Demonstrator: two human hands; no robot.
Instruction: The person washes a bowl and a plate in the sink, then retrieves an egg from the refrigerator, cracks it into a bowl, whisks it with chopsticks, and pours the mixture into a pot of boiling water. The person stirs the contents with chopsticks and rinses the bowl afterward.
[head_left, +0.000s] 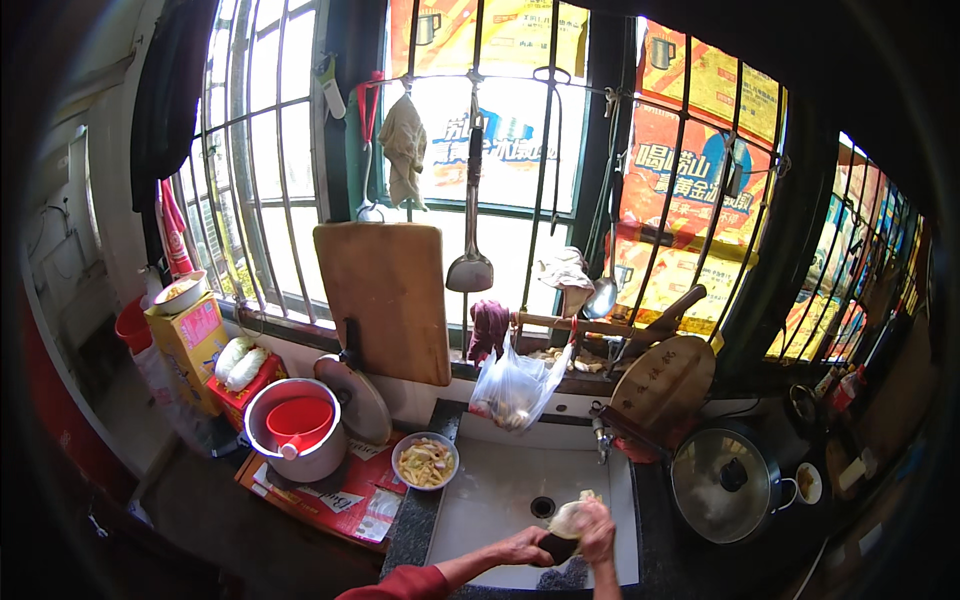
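Observation:
Both hands are over the white sink (491, 525), in its lower part. My left hand (525, 546) is closed around a dark object (556, 549), whose kind I cannot tell. My right hand (598, 531) holds a pale, wet-looking cloth or similar soft thing (568, 519) against the dark object's upper end; blur hides the detail. The drain (542, 507) lies just above the hands. A dark, textured patch (564, 576) shows on the sink's floor below them. At the sink's left edge stands a bowl of cut pale food (425, 461).
A metal faucet (602, 441) and a hanging plastic bag (517, 390) are at the sink's back. Right of it stands a glass-lidded pan (724, 486); left, a metal pot (295, 429) with a red dipper. A wooden cutting board (384, 304) leans at the barred window, with hanging utensils.

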